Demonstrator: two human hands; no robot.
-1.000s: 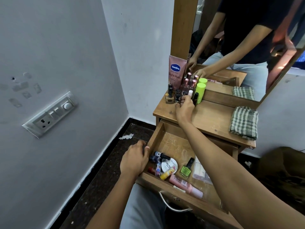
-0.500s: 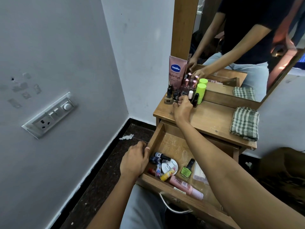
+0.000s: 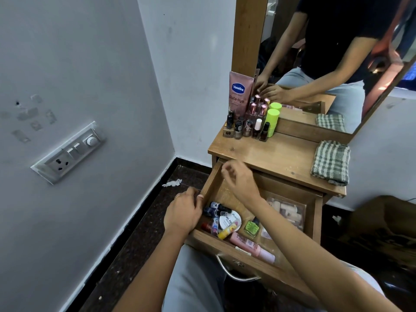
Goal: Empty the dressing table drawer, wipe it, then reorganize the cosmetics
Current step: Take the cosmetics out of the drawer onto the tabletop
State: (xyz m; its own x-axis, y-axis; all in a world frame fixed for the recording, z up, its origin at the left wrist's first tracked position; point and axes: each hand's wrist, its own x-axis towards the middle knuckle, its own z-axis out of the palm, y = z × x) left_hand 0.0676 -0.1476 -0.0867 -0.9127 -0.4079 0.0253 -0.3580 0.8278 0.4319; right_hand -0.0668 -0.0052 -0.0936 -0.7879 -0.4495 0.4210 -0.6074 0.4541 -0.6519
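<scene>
step: emptying phase, not finished. drawer [image 3: 311, 224] is sitting pulled open, several items inside.
left hand [image 3: 183, 213]: resting on the drawer's left wall, fingers curled over the edge, steadying it. not holding any item.
right hand [image 3: 239, 180]: hovering over the bare back part of the drawer, fingers loosely curled, blurred. looks empty, can't tell for sure.
in drawer: round white tin [image 3: 230, 220], yellow tube [image 3: 227, 230], green polish bottle [image 3: 251, 227], pink tube [image 3: 251, 246] along the front wall, dark small bottles near the left hand, clear pouch [image 3: 287, 212] on the right side.
on worktop [image 3: 270, 152]: polish bottles [image 3: 247, 127] crowding the back-left corner by the Vaseline tube [image 3: 239, 92] and green stick [image 3: 272, 121]. checked cloth [image 3: 330, 162] lying folded at the right, well apart.
next (judgement): right hand is prob. going for another item at the drawer front; needs a pinch on one small piece, lift clear of the wall, set beside the bottle group w/o knocking them.
after: pouch out, then cloth for wiping.
</scene>
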